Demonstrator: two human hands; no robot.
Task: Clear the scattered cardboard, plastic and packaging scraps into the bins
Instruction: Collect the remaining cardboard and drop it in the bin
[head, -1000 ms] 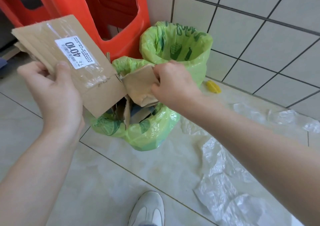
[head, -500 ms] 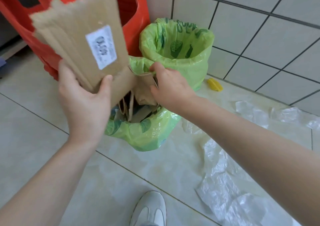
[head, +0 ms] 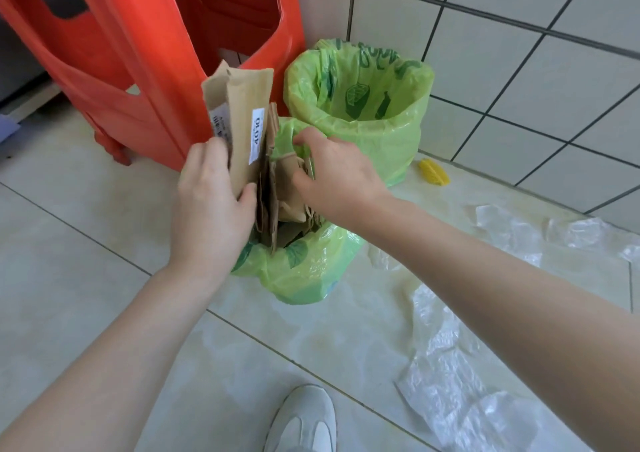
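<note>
My left hand (head: 211,205) grips a folded brown cardboard piece (head: 247,112) with a white label, held upright with its lower end inside the near green-lined bin (head: 304,271). My right hand (head: 337,174) holds the rim of that bin's bag and presses on crumpled cardboard scraps (head: 289,191) inside it. A second green-lined bin (head: 367,105) stands behind, against the tiled wall, and looks hollow. Clear plastic sheets (head: 457,382) lie crumpled on the floor at the right. A small yellow scrap (head: 433,171) lies by the wall.
A stack of red plastic stools (head: 156,53) stands at the left, right behind the near bin. My grey shoe (head: 304,420) is at the bottom edge. The white tiled wall (head: 519,53) closes off the back right.
My left hand turned the labelled cardboard from flat to upright and lowered it into the near bin. My right hand moved from the cardboard scrap to the bag's rim.
</note>
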